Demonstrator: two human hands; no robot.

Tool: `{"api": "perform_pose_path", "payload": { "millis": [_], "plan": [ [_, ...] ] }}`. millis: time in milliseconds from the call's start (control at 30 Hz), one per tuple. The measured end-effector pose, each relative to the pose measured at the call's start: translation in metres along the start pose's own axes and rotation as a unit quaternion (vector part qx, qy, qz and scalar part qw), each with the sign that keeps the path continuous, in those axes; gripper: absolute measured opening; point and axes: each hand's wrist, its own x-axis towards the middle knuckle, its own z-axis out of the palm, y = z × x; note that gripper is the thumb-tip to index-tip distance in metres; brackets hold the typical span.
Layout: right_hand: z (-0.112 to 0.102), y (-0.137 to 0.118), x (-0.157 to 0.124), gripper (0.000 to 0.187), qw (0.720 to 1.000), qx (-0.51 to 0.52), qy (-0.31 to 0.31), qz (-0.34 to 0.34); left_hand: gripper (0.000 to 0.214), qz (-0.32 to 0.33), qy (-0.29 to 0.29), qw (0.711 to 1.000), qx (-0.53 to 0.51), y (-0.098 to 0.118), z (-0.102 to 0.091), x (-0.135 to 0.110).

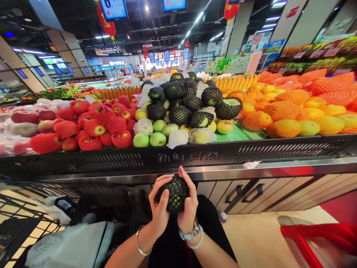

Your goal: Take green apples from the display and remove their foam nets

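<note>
Netted fruit (175,195) sits cupped between both hands (160,216).

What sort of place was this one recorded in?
Most likely a supermarket's fruit section: netted fruit heaped along a long display stand, and an overhead screen showing a large number, probably a price.

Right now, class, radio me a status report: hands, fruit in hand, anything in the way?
Left hand and right hand cupped around netted fruit. Green showing through black mesh. Black display front just beyond the hands.
</note>
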Motion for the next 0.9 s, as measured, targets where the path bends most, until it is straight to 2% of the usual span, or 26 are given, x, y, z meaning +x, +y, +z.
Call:
{"api": "perform_pose_path", "payload": {
  "millis": [100,167,267,333,433,633,733,800,900],
  "plan": [
    [-0.002,-0.002,0.001,0.064,1.000,0.002,0.015,0.017,0.035,-0.004,0.025,0.999,-0.042,0.000,0.001,-0.004],
    [-0.003,-0.005,0.004,0.054,1.000,-0.006,-0.003,-0.007,0.042,0.006,0.024,0.998,-0.050,-0.003,0.001,-0.008],
    [-0.002,-0.011,0.008,0.024,0.998,-0.004,-0.034,-0.043,0.032,0.069,0.009,0.997,-0.015,-0.006,-0.003,-0.013],
    [0.000,-0.014,0.010,0.022,0.998,-0.003,-0.031,-0.059,0.029,0.101,0.007,0.995,0.017,-0.006,-0.005,-0.015],
    [0.003,-0.015,0.010,0.022,0.997,-0.017,-0.023,-0.077,0.029,0.111,0.018,0.993,0.035,-0.005,-0.004,-0.014],
    [0.000,-0.005,0.010,0.023,0.998,-0.020,-0.037,-0.055,0.025,0.067,0.061,0.996,0.013,-0.011,0.003,-0.013],
    [-0.003,-0.002,0.011,0.044,0.999,0.001,-0.031,-0.027,0.046,0.061,0.078,0.995,-0.012,-0.014,0.005,-0.012],
    [-0.002,-0.001,0.011,0.052,1.000,0.017,-0.007,0.009,0.047,0.048,0.081,0.995,-0.027,-0.015,0.006,-0.011],
    [0.003,-0.001,0.013,0.033,0.997,0.044,-0.001,0.058,0.023,0.004,0.085,0.996,-0.040,-0.014,0.007,-0.007]
  ]
}}
